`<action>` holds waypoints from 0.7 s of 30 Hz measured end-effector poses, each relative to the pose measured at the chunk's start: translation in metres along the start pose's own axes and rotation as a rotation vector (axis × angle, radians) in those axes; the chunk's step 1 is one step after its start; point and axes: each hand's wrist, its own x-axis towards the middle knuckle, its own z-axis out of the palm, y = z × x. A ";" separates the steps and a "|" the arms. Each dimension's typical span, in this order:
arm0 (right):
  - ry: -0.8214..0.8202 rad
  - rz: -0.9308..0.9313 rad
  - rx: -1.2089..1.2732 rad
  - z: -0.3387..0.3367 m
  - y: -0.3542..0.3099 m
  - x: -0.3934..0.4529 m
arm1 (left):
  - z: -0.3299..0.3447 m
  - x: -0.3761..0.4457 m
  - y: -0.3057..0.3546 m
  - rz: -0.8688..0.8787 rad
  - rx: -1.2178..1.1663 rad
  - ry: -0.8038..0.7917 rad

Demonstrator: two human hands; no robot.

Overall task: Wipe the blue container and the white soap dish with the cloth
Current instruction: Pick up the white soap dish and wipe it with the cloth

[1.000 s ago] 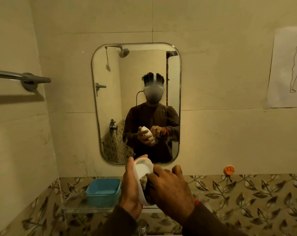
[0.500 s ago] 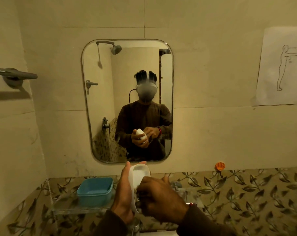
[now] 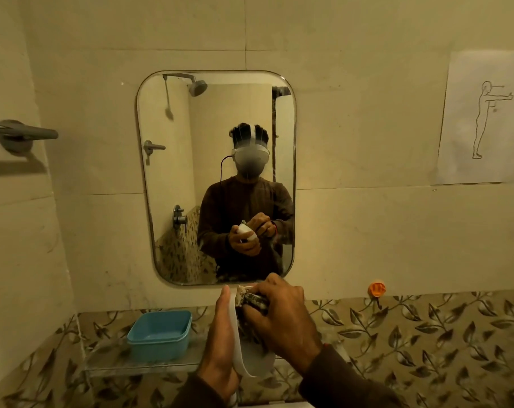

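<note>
My left hand (image 3: 221,340) holds the white soap dish (image 3: 251,362) upright on its edge, just below the mirror. My right hand (image 3: 282,318) presses a bunched, dark patterned cloth (image 3: 251,300) into the upper part of the dish's hollow. Most of the dish's inside is hidden by my right hand. The blue container (image 3: 160,334) stands upright and untouched on the glass shelf (image 3: 111,359), to the left of my hands.
A wall mirror (image 3: 188,160) hangs straight ahead and reflects me. A metal towel bar (image 3: 23,131) sticks out at the left. An orange hook (image 3: 377,289) is on the wall at the right, below a paper drawing (image 3: 482,117). Leaf-patterned tiles run under the shelf.
My right hand has slid the cloth from the lower part of the dish up to its top rim. The dish stays gripped in my left hand; the view has shifted slightly.
</note>
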 end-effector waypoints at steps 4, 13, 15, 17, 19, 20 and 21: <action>0.037 -0.005 -0.039 -0.002 0.003 0.000 | -0.003 0.002 0.004 0.045 0.062 -0.069; 0.058 -0.014 -0.109 -0.003 0.006 0.002 | 0.002 -0.001 0.002 0.061 0.048 -0.066; 0.080 -0.031 -0.153 -0.001 0.005 0.001 | 0.003 -0.001 -0.002 0.038 0.017 -0.051; 0.083 -0.064 -0.173 0.000 0.002 -0.002 | 0.004 -0.001 -0.004 0.033 0.009 -0.036; 0.046 -0.095 -0.110 0.001 -0.001 -0.006 | 0.004 0.000 -0.005 0.038 0.022 -0.025; 0.017 -0.111 -0.062 0.001 -0.002 -0.008 | 0.003 0.001 -0.004 0.041 0.023 -0.019; -0.016 -0.131 -0.023 0.001 -0.003 -0.011 | 0.001 0.002 -0.001 0.047 0.021 -0.018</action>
